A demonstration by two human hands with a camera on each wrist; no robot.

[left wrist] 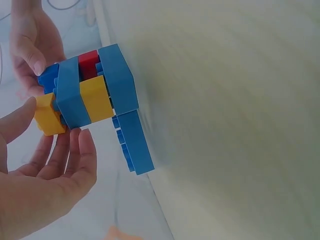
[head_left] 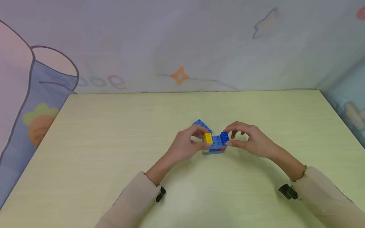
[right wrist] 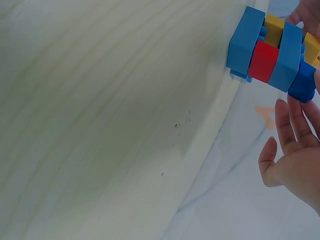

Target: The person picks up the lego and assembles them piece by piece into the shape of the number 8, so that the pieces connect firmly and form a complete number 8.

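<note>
With our left hand [head_left: 186, 146] pinching the yellow brick [head_left: 207, 138] at 9 o'clock and our right hand [head_left: 251, 140] pinching the dark blue brick [head_left: 224, 137] at 3 o'clock, we judged that even downward pressure suited the block stack [head_left: 215, 146] on the worktop [head_left: 114, 142].

A child's playroom – cartoon mural wall [head_left: 182, 44], pale wooden table [head_left: 114, 133], toy brick stack [head_left: 215, 144].

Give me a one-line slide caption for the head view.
Both hands, left hand and right hand, hold a stacked brick block on a pale table.
</note>
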